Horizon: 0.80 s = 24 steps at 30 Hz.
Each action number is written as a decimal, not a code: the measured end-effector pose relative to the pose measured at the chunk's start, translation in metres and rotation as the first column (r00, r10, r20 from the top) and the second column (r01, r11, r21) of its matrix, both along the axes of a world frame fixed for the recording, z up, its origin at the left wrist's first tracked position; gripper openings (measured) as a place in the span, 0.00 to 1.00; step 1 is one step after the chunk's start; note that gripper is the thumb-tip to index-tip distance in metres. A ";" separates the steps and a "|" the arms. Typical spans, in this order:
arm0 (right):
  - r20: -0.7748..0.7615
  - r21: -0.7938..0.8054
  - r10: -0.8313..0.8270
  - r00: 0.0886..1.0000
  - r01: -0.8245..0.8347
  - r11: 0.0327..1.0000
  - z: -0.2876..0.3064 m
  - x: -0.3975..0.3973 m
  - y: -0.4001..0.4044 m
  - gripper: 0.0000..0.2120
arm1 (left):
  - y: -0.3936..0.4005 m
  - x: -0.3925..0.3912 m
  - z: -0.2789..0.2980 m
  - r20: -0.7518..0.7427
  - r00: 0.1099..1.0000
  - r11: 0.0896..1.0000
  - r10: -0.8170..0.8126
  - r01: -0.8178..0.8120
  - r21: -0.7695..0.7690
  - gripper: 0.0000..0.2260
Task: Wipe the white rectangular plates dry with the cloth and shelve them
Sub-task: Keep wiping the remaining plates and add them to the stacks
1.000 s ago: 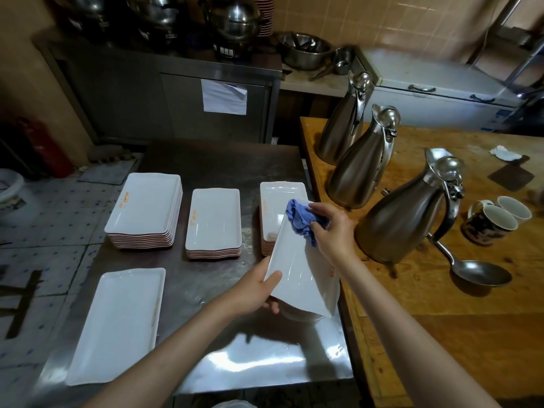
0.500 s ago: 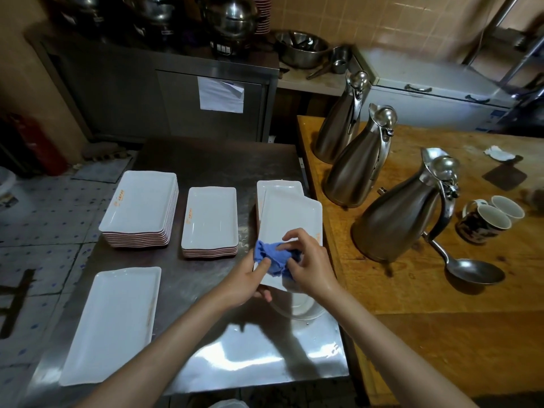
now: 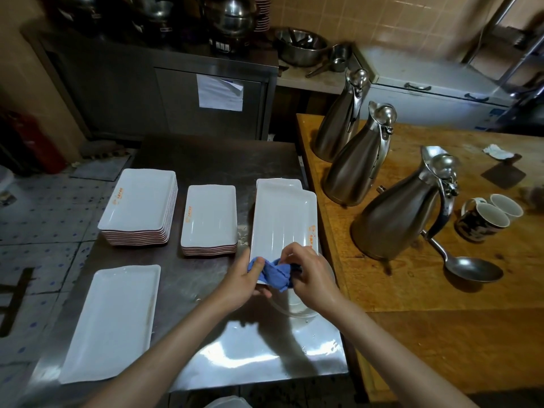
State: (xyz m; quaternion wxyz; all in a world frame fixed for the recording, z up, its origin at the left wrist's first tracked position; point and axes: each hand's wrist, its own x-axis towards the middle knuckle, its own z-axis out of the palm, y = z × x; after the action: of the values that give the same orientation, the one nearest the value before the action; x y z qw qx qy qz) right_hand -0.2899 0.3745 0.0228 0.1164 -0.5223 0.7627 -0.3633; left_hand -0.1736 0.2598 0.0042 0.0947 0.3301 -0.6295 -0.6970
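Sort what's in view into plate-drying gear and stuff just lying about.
Job: blue cloth, held plate, left hand, right hand, plate stacks, single plate.
Lying about: steel jugs, mugs, ladle.

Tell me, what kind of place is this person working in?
Most likely a restaurant's back kitchen: stacks of identical white plates sit on a steel worktable, three steel jugs stand on the wooden counter, and large steel pots line the cabinet behind.
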 end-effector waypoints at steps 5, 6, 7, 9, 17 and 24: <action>-0.082 0.026 0.010 0.997 -0.008 1.000 0.007 0.001 0.000 0.17 | 0.006 -0.001 0.001 -0.027 0.997 0.997 0.075 -0.074 0.035 0.05; -0.108 0.023 0.022 0.994 -0.019 1.000 0.007 0.001 -0.001 0.18 | 0.007 -0.001 0.001 -0.031 0.996 0.996 0.087 -0.086 0.038 0.05; -0.130 0.026 0.033 0.991 -0.030 0.999 0.007 0.001 -0.002 0.18 | 0.007 -0.002 0.001 -0.034 0.995 0.995 0.093 -0.092 0.044 0.04; -0.164 0.037 0.041 0.986 -0.035 0.999 0.010 0.001 -0.002 0.17 | 0.008 -0.002 0.002 -0.037 0.994 0.992 0.105 -0.103 0.074 0.05; -0.250 0.030 0.073 0.966 -0.067 0.997 0.010 0.006 -0.003 0.14 | 0.006 -0.003 0.006 0.052 0.986 0.979 0.157 -0.162 0.125 0.23; -0.262 -0.013 0.040 0.964 -0.044 0.999 0.008 0.007 -0.004 0.13 | 0.006 -0.005 0.005 0.089 0.977 0.958 0.192 -0.206 0.198 0.26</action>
State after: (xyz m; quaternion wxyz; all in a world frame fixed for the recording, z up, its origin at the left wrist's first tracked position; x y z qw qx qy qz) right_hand -0.2827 0.3710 0.0306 0.0177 -0.5828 0.7567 -0.2957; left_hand -0.1790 0.2662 0.0091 0.1081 0.4236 -0.5204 -0.7335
